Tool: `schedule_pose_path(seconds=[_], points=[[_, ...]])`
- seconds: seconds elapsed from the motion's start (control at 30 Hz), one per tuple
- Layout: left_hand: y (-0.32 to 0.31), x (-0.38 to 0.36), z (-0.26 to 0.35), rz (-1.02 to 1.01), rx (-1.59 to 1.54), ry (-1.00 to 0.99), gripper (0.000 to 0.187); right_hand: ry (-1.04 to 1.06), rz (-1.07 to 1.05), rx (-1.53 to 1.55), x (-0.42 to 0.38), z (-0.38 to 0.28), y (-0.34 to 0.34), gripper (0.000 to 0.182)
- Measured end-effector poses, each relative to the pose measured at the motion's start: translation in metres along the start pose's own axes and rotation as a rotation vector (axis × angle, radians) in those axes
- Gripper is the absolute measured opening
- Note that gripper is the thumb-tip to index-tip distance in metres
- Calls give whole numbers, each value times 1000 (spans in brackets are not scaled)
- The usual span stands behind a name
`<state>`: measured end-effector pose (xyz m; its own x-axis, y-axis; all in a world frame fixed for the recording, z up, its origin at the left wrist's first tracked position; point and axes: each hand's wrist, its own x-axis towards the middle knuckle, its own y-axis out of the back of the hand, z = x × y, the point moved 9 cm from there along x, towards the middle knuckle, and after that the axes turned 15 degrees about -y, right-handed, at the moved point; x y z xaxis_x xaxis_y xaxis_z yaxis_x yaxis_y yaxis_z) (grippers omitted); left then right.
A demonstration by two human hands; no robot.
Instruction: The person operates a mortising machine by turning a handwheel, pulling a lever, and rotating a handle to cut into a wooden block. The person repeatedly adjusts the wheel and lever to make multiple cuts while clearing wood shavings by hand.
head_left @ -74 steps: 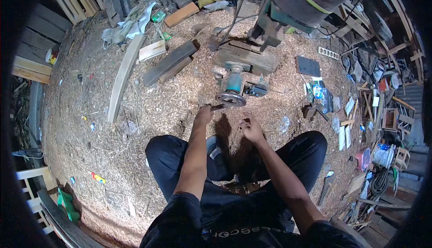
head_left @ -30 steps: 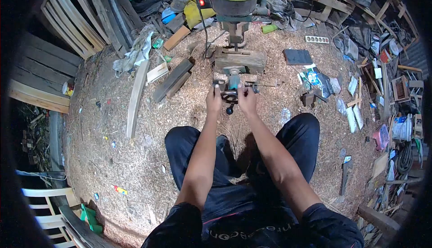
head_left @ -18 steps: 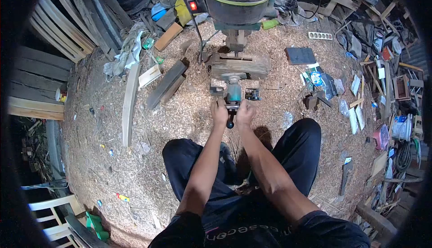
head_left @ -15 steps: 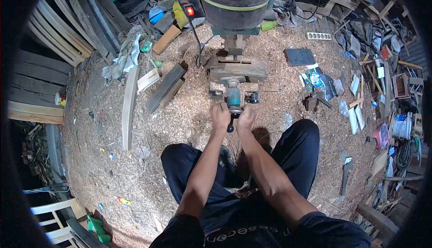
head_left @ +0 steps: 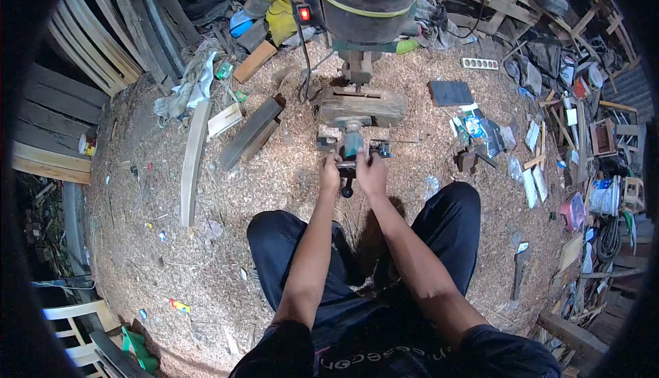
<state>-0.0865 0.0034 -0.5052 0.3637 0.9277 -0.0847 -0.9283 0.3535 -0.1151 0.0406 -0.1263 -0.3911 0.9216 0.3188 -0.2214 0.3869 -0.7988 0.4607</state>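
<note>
Both hands are at the front of a floor-standing machine, on a dark handwheel (head_left: 347, 164) with a black ball-ended handle (head_left: 347, 191) hanging below it. My left hand (head_left: 330, 173) is closed around the wheel's left side. On its right side my right hand (head_left: 371, 174) is closed too, thumb pointing forward beside the teal vise body (head_left: 353, 143). Fingertips of both hands are partly hidden. Beyond the vise lies a worn wooden block (head_left: 364, 107), below the machine's chisel-like tool (head_left: 358, 87). A large dark motor housing (head_left: 367, 7) rises above.
Wood shavings cover the floor. To the left lie a dark beam (head_left: 251, 133) and a long pale board (head_left: 196, 165). A dark slab (head_left: 450, 93), a power strip (head_left: 479, 63) and plastic packaging (head_left: 484, 131) are on the right. A switch (head_left: 304, 13) glows red beside the motor.
My hands have shifted slightly on the handwheel, and my right thumb now reaches farther forward along the vise. The ball-ended handle stands a little differently. The view has moved slightly.
</note>
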Motion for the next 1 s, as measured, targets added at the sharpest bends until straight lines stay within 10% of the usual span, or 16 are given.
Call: schedule_pose_path(seconds=[0.1, 0.33, 0.43, 0.53, 0.67, 0.9, 1.0], points=[[7, -6, 7, 85, 110, 30, 47, 178, 350, 76, -7, 6, -1, 37], [-61, -8, 129, -322, 1099, -131, 46, -678, -230, 1256, 14, 128, -85, 38], [-52, -16, 121, -212, 1011, -242, 46, -671, -216, 832, 3, 115, -54, 40], [-8, -9, 96, 21, 369, -318, 47, -294, -142, 472, -1, 53, -6, 33], [11, -9, 30, 147, 337, -120, 54, 159, -18, 41, -25, 13, -5, 28], [-23, -14, 94, -124, 787, -244, 41, -108, -161, 213, 15, 96, -34, 47], [-22, -4, 139, -60, 633, -414, 30, 61, -119, 229, 10, -3, 9, 41]])
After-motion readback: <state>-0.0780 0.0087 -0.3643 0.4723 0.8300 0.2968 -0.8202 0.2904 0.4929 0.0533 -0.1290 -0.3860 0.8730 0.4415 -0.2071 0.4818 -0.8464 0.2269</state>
